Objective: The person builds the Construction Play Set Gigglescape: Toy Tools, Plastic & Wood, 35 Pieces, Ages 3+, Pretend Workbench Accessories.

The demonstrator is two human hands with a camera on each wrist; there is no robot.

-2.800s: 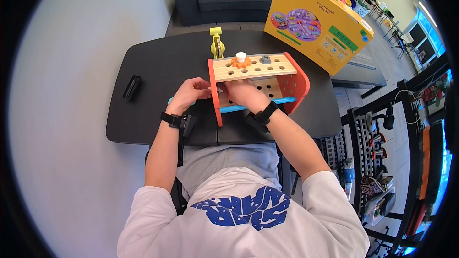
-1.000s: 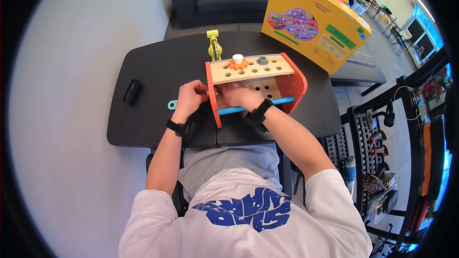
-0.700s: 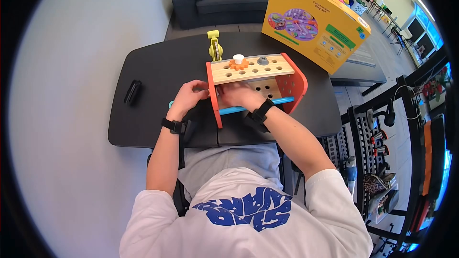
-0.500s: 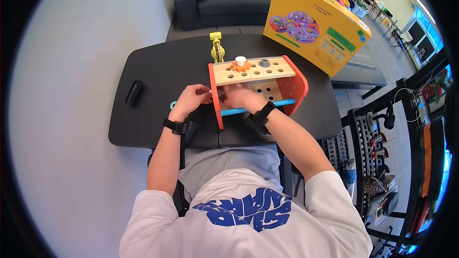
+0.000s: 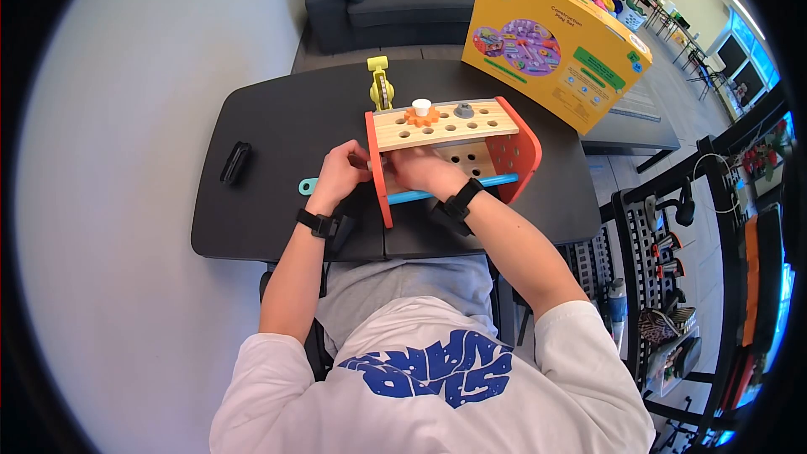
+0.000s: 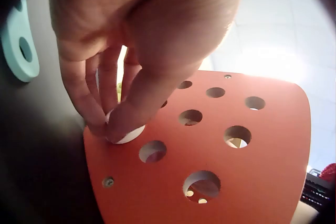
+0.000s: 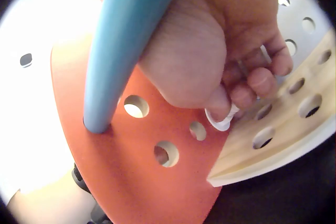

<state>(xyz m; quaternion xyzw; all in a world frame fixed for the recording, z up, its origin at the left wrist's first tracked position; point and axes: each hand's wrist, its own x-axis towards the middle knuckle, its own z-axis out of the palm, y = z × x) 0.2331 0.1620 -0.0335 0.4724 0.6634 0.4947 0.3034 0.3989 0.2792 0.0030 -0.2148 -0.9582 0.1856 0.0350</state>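
At the outer face of the red side panel (image 5: 377, 170), the left hand (image 5: 338, 176) pinches a white round piece (image 6: 129, 135) between thumb and fingers. Inside the wooden bench, under its holed top (image 5: 450, 128), is the right hand (image 5: 427, 173). Its thumb and curled fingers hold a white piece (image 7: 220, 124) against the panel's inner face, near the holed wooden board (image 7: 283, 120). Whether the two white pieces join through the panel is hidden. A blue bar (image 7: 128, 40) passes beside the right palm.
An orange gear (image 5: 422, 117) with a white knob and a grey screw piece (image 5: 464, 110) stand on the bench top. Behind it is a lime-green tool (image 5: 381, 88). A turquoise strip (image 5: 308, 187), a black case (image 5: 236, 163) and a yellow box (image 5: 555, 42) are around it.
The left wrist has shifted slightly right, uncovering more of the turquoise strip. The right hand stays inside the bench, in nearly the same place.
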